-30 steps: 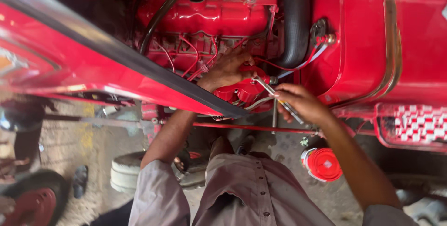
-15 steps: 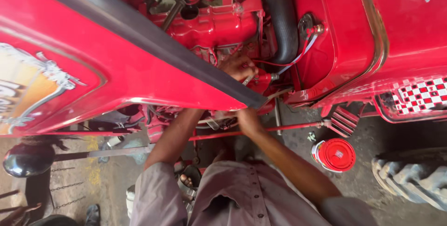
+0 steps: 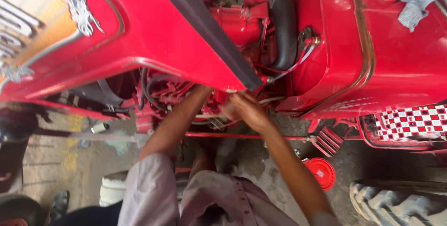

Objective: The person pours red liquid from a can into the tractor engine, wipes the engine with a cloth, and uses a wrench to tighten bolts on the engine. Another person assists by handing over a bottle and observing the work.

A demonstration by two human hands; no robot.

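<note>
Head view: red tractor (image 3: 400, 67) is filling the far half of the scene, its raised hood panel (image 3: 139, 35) slanting across the left. Black air hose (image 3: 284, 26) is running down beside the red engine block (image 3: 237, 21). Left forearm is reaching under the hood edge; left hand is hidden there, so its grip cannot be told. Right hand (image 3: 247, 109) is curling closed around small engine parts just beneath the hood's tip. Red round cap (image 3: 321, 172) is lying on the ground, near right.
</note>
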